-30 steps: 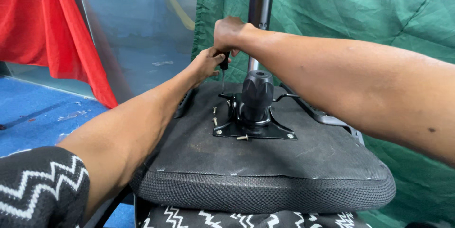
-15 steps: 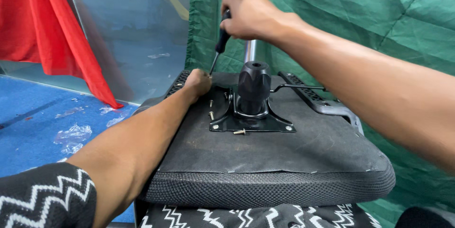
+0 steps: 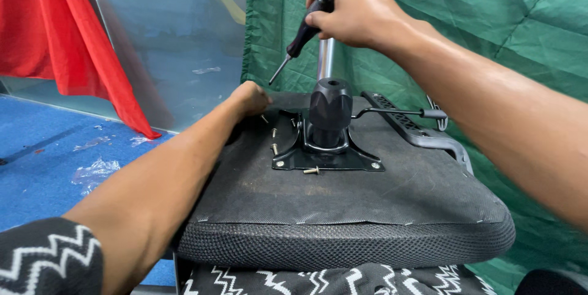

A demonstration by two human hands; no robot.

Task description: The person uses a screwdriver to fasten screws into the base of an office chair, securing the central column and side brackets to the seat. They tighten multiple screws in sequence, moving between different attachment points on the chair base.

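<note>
— Screwdriver [image 3: 301, 36] is hanging upper centre, tip pointing down-left. What's sitting left of it?

— Left hand [image 3: 250, 99] is resting curled on the upturned seat cushion [image 3: 392, 203], fingers hidden. Mounting plate [image 3: 327, 157] is lying centre with loose screws [image 3: 311, 170] around. Right hand [image 3: 352, 7] is gripping the screwdriver's black handle tight.

Open seat underside [image 3: 367, 200] in front; mechanism post [image 3: 329, 111], lever [image 3: 398, 113], perhaps loose screws [image 3: 311, 170] in the way.
</note>
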